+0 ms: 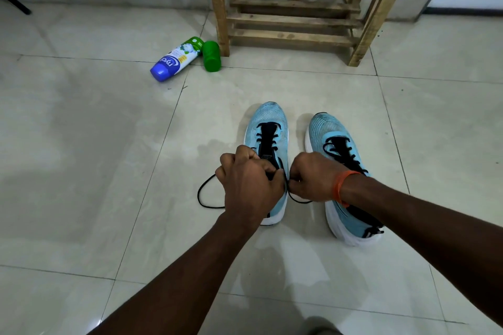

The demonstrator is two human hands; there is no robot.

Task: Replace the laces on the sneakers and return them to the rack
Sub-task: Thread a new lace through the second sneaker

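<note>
Left hand fisted round black lace, right hand seemingly pinching it, both over sneaker

Head camera looks down and forward, past the sneakers toward the rack.

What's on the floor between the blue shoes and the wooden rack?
Nothing: in the head view, only bare floor tiles lie between the shoes and the rack.
</note>
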